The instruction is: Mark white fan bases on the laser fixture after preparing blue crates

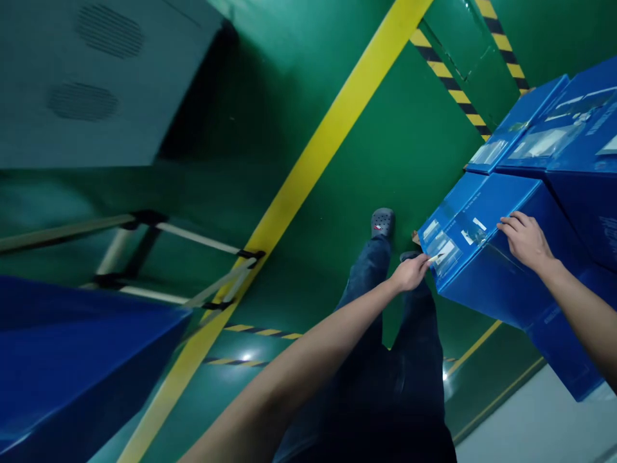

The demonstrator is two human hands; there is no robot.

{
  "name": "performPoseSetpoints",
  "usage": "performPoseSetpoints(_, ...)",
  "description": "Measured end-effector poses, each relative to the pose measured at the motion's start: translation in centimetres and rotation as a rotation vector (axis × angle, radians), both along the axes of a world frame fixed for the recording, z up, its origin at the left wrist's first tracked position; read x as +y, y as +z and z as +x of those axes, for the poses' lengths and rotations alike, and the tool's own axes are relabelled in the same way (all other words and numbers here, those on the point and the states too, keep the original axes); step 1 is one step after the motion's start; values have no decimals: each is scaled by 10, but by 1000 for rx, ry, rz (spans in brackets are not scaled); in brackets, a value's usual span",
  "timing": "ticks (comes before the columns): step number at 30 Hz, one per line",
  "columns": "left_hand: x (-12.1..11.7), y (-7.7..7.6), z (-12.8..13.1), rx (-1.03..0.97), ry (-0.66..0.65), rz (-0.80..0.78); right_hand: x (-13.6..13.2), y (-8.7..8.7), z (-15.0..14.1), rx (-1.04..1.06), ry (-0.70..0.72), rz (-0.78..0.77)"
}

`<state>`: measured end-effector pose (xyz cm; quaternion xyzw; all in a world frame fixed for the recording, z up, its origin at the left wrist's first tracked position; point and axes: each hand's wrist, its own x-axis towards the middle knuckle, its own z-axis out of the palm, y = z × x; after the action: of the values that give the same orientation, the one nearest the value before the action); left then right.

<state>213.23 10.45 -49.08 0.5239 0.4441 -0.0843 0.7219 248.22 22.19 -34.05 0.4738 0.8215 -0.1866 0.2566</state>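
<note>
The bare left forearm (289, 366) leads to the left hand (409, 273), its fingers pinched on the near corner of a blue corrugated plastic crate (486, 276); the right hand (525, 241) lies spread on the crate's top, farther right; the crate's long axis runs right, toward stacked blue crates (544, 128), above the green floor (385, 128).

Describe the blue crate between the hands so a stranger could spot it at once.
Right of the yellow floor stripe, blue plastic crates sit together. This one alone has hands on it: the left hand at its labelled end, the right hand on its side.
</note>
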Motion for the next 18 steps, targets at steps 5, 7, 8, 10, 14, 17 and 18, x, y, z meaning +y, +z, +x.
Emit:
performPoseSetpoints(5, 43, 23, 72, -155, 124, 45, 7, -6, -6, -110, 124, 24)
performPoseSetpoints(7, 56, 31, 97, -191, 185, 100, 11, -12, -11, -174, 154, 31)
performPoseSetpoints(8, 61, 34, 107, -181, 200, 136, 12, -16, -12, -194, 159, 31)
performPoseSetpoints(10, 67, 38, 121, -130, 183, 200, 14, -22, -14, -215, 140, 23)
performPoseSetpoints(14, 65, 41, 131, -70, 75, 274, 12, -26, -12, -211, 72, -1)
performPoseSetpoints(17, 60, 43, 134, -32, 33, 326, 7, -23, -8, -180, 19, -19)
performPoseSetpoints(18, 60, 45, 135, -34, 19, 343, 6, -23, -7, -169, -7, -25)
